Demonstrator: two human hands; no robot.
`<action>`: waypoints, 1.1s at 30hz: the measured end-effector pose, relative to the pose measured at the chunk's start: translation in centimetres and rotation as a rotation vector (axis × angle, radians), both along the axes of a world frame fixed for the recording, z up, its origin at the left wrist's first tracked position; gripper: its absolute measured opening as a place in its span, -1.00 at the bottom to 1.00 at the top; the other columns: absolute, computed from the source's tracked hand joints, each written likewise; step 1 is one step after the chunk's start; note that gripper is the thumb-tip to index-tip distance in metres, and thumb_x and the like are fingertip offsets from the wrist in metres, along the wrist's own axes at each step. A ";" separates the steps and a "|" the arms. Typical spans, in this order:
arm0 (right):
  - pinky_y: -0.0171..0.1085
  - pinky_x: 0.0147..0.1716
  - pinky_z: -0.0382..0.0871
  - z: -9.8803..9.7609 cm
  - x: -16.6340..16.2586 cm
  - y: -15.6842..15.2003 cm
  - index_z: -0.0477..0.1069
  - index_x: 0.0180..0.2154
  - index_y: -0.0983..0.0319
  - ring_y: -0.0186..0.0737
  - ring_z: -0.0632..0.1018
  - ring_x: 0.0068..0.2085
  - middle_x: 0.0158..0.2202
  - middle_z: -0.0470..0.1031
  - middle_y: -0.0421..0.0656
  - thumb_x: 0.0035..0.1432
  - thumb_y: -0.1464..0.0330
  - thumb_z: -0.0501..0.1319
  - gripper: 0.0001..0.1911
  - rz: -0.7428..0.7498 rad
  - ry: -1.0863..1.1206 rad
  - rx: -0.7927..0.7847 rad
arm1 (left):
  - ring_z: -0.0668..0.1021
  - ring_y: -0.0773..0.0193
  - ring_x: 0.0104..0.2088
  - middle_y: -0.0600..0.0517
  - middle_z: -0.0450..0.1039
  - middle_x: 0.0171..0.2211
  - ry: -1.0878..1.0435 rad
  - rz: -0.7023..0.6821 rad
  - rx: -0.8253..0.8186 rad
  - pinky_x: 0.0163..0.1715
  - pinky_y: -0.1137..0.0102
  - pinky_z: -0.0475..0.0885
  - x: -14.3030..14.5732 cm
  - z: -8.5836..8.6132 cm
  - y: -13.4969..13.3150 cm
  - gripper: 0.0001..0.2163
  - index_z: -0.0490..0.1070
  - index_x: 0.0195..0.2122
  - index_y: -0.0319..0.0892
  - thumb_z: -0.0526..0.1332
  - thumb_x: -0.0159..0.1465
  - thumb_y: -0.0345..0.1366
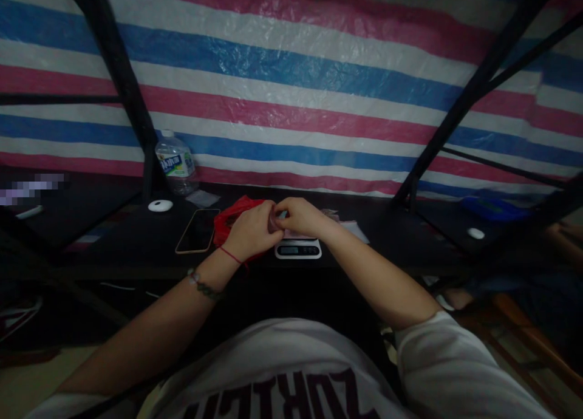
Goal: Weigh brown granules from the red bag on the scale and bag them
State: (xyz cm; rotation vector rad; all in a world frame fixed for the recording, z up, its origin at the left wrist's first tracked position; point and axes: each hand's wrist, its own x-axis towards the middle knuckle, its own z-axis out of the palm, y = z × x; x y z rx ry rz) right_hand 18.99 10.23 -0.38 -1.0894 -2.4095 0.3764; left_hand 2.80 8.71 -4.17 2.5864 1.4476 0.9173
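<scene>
A striped plastic sheet [291, 91] in red, white and blue spans the rear. Black metal bars [113, 61] stand in front of it at both sides. Below lies a dark table [136, 234]. On it, a crumpled red bag [222, 226] sits against the left side of the left hand [255, 224]. That hand meets the right hand [298, 217] above the table; both are together, fingers curled inward. How firmly either closes on anything cannot be determined. A labelled clear bottle [177, 167] stands upright near the left bar. A phone [197, 232], screen dark, lies just left of the bag. A white scale [298, 250] rests near the front edge directly below the hands, its display facing the wearer. A white oval object [160, 206] lies near the bottle. Smallest: a pale item [273, 222] between the fingers, mostly hidden; nature unconfirmed.
</scene>
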 end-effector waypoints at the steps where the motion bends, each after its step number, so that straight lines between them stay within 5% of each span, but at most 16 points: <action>1: -0.35 -0.30 0.25 0.1 0.2 0.2 0.56 -0.36 0.26 -0.28 0.49 -0.33 -0.37 0.53 -0.20 -0.03 0.45 0.28 -0.88 -0.028 -0.006 0.012 | 0.54 0.06 -0.25 -0.06 0.45 -0.28 -0.003 -0.007 -0.001 -0.29 0.30 0.36 0.3 0.1 0.3 -0.69 0.28 -0.15 -0.16 0.22 0.06 -0.24; 7: -0.37 -0.39 0.26 0.7 2.4 1.5 0.49 -0.35 0.25 -0.34 0.45 -0.41 -0.42 0.49 -0.23 0.00 0.35 0.29 -0.87 -0.059 0.118 -0.051 | 0.54 0.10 -0.21 -0.05 0.47 -0.23 -0.149 -0.066 0.006 -0.26 0.31 0.39 1.6 -0.6 2.8 -0.70 0.31 -0.12 -0.15 0.20 0.11 -0.24; 10: -0.35 -0.41 0.30 0.0 4.9 2.5 0.43 -0.29 0.26 -0.33 0.44 -0.43 -0.41 0.47 -0.22 0.08 0.25 0.23 -0.78 -0.245 0.324 0.008 | 0.55 0.15 -0.24 -0.02 0.49 -0.26 -0.309 -0.042 -0.052 -0.25 0.32 0.42 1.0 -1.6 4.2 -0.71 0.33 -0.13 -0.16 0.19 0.15 -0.16; 16: -0.17 -0.07 0.34 -6.3 8.5 5.1 0.41 -0.08 0.28 -0.14 0.49 -0.09 -0.08 0.46 -0.01 -0.11 0.16 0.38 -0.44 -0.432 0.225 0.003 | 0.56 0.18 -0.25 0.00 0.50 -0.28 -0.494 0.002 -0.211 -0.19 0.29 0.44 -0.9 -3.7 5.7 -0.69 0.37 -0.21 -0.17 0.24 0.11 -0.09; 22: -0.18 -0.09 0.35 -11.1 7.5 6.5 0.47 -0.17 0.27 -0.13 0.53 -0.14 -0.16 0.53 -0.05 -0.13 0.20 0.40 -0.55 -0.434 0.134 -0.065 | 0.55 0.17 -0.23 -0.01 0.51 -0.26 -0.530 -0.040 -0.355 -0.15 0.28 0.43 -0.8 -5.3 6.4 -0.65 0.38 -0.20 -0.18 0.29 0.06 -0.10; 28: -0.20 -0.11 0.35 -10.9 6.7 5.5 0.46 -0.21 0.23 -0.17 0.54 -0.17 -0.20 0.56 -0.11 -0.09 0.30 0.37 -0.66 -0.411 0.288 -0.036 | 0.57 0.17 -0.26 -0.02 0.51 -0.25 -0.456 -0.099 -0.372 -0.20 0.30 0.45 0.0 -5.6 5.5 -0.60 0.37 -0.14 -0.17 0.29 0.05 -0.08; 33: -0.22 -0.14 0.36 -9.8 5.4 3.1 0.35 -0.11 0.19 -0.19 0.54 -0.11 -0.15 0.54 -0.12 -0.10 0.34 0.35 -0.55 -0.383 0.495 -0.047 | 0.57 0.15 -0.28 -0.02 0.52 -0.27 -0.322 -0.109 -0.298 -0.25 0.31 0.45 0.7 -5.6 4.1 -0.58 0.38 -0.09 -0.17 0.28 0.05 -0.10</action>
